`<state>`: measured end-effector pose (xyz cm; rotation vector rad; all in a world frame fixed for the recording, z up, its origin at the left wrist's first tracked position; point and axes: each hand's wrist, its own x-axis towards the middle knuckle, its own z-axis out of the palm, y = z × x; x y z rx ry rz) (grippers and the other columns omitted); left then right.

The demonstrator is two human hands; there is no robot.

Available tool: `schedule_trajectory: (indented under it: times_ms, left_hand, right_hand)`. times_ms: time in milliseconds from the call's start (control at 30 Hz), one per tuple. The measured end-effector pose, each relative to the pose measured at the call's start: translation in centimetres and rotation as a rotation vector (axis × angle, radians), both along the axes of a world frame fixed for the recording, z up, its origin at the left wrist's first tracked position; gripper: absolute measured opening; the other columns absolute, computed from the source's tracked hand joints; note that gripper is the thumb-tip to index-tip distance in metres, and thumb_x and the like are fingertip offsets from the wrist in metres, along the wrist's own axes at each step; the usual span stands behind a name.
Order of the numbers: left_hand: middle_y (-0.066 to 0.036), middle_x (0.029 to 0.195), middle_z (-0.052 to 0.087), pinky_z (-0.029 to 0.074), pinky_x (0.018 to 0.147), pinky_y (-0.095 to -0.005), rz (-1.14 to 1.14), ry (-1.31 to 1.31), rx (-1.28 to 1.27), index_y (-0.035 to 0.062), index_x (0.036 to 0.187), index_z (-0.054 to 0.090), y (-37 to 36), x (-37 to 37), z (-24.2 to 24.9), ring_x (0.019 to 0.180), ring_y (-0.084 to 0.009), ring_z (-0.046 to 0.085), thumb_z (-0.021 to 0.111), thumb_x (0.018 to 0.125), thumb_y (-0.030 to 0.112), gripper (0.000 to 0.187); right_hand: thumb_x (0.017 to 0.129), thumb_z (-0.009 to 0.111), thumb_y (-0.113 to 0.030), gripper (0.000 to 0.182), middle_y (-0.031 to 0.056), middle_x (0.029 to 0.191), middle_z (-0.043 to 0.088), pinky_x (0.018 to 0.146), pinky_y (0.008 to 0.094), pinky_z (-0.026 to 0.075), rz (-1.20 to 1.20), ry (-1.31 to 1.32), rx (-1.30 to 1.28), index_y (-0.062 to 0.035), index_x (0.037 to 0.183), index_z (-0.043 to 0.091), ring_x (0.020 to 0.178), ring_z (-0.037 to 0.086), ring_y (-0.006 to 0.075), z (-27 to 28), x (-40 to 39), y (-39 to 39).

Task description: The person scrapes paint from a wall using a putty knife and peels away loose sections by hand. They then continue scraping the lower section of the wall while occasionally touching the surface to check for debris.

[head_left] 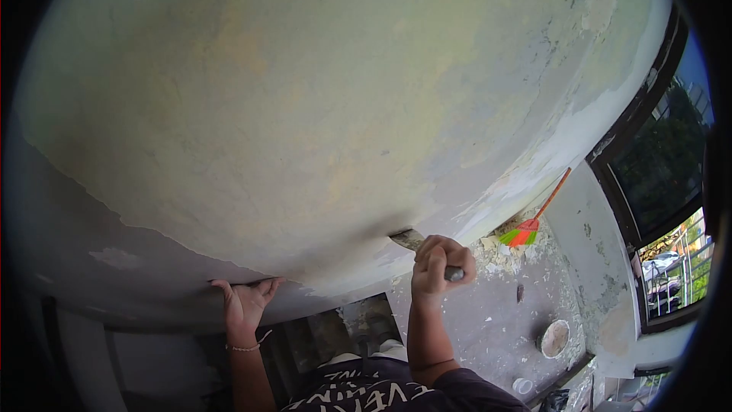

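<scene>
My right hand [441, 268] is wrapped round the handle of a scraper [406, 239]. The scraper's flat blade points up and left, against or close to the wall [305, 130]; the contact is hard to make out. Lower on the left, my left hand [248, 304] is spread with its fingertips at the wall, and it holds nothing. Pale yellowish-green patches cover most of the wall, and a ragged paint edge [175, 238] runs down toward my left hand, with a greyer surface below it.
A broom [522, 234] with red and green bristles leans in the corner at the right. Paint flakes litter the floor [488, 320], where a bucket [554, 338] and a small white cup [523, 386] stand. A dark-framed window [659, 145] is at the far right.
</scene>
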<state>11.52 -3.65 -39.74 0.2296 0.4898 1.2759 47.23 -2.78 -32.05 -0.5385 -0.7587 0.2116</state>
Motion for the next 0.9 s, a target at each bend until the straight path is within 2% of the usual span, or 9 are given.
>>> schedule_trajectory:
  times_ms: [100,200,333,433,633,700,733,833,900]
  left_hand:
    - [-0.024,0.163,0.013,0.038,0.111,-0.0583,-0.004,0.047,0.014,0.0028,0.157,0.012,-0.6,-0.1,0.1,0.140,-0.0579,0.026,0.060,0.077,0.077,0.119]
    - [-0.028,0.162,0.010,0.040,0.109,-0.0574,0.006,0.037,0.018,0.0011,0.157,0.008,-0.5,-0.1,0.0,0.141,-0.0593,0.022,0.059,0.079,0.077,0.120]
    - [-0.031,0.162,0.008,0.041,0.108,-0.0567,0.024,0.068,0.059,-0.0002,0.157,0.005,-0.5,0.6,0.7,0.142,-0.0608,0.020,0.059,0.081,0.075,0.120]
    - [-0.022,0.163,0.018,0.038,0.110,-0.0591,0.010,-0.002,-0.009,0.0052,0.157,0.014,-0.5,0.1,0.3,0.141,-0.0547,0.028,0.060,0.078,0.076,0.115]
    - [-0.022,0.163,0.017,0.037,0.110,-0.0598,0.001,0.043,0.021,0.0049,0.157,0.014,-0.5,0.3,0.4,0.141,-0.0532,0.029,0.060,0.078,0.076,0.115]
    - [-0.022,0.163,0.017,0.037,0.111,-0.0599,0.038,0.003,-0.028,0.0046,0.157,0.014,-0.9,0.5,0.6,0.141,-0.0535,0.029,0.060,0.078,0.076,0.115]
    - [-0.022,0.163,0.017,0.037,0.111,-0.0600,0.044,-0.013,-0.048,0.0044,0.157,0.014,-0.7,0.6,1.0,0.141,-0.0537,0.029,0.060,0.078,0.075,0.116]
    - [-0.022,0.163,0.017,0.038,0.110,-0.0596,0.016,0.064,0.055,0.0038,0.157,0.014,-0.5,0.9,1.2,0.141,-0.0541,0.030,0.060,0.079,0.075,0.115]
    - [-0.022,0.162,0.017,0.040,0.109,-0.0588,0.013,-0.005,0.000,0.0039,0.157,0.014,-1.0,0.1,0.3,0.140,-0.0543,0.030,0.059,0.080,0.075,0.114]
  right_hand:
    - [0.082,0.051,0.011,0.032,0.0031,0.048,0.043,0.035,0.0273,0.036,-0.002,-0.116,0.264,-0.0075,0.067,0.030,0.038,0.042,0.0123,2.3,0.5,-1.1]
    - [0.085,0.056,0.007,0.034,0.0029,0.048,0.043,0.036,0.0272,0.037,-0.038,-0.241,0.102,-0.0076,0.068,0.030,0.038,0.043,0.0127,1.9,0.9,0.3]
    - [0.081,0.045,0.012,0.028,0.0028,0.049,0.041,0.035,0.0265,0.035,-0.046,-0.268,0.156,-0.0081,0.069,0.030,0.038,0.039,0.0104,3.5,1.1,0.0]
    - [0.083,0.044,0.011,0.026,0.0038,0.049,0.041,0.035,0.0271,0.034,-0.049,-0.394,0.090,-0.0079,0.071,0.031,0.038,0.040,0.0115,2.3,0.7,0.8]
    - [0.080,0.047,0.013,0.026,0.0025,0.050,0.044,0.036,0.0273,0.033,0.045,-0.190,0.255,-0.0079,0.070,0.033,0.038,0.038,0.0099,4.2,0.6,-1.8]
    - [0.080,0.056,0.009,0.036,0.0045,0.048,0.046,0.038,0.0256,0.038,-0.335,-0.505,-0.183,-0.0063,0.063,0.027,0.039,0.044,0.0112,0.7,0.3,1.5]
    - [0.077,0.056,0.010,0.037,0.0054,0.049,0.047,0.040,0.0264,0.040,-0.210,-0.534,-0.379,-0.0064,0.062,0.026,0.038,0.043,0.0133,-1.7,0.4,2.6]
    - [0.076,0.053,0.011,0.034,0.0048,0.049,0.047,0.039,0.0267,0.040,-0.033,-0.123,-0.115,-0.0064,0.063,0.027,0.038,0.042,0.0129,-1.0,0.5,-0.1]
    - [0.078,0.049,0.014,0.029,0.0033,0.048,0.045,0.036,0.0269,0.039,0.007,-0.140,0.200,-0.0061,0.066,0.032,0.038,0.044,0.0125,2.4,0.2,-2.0]
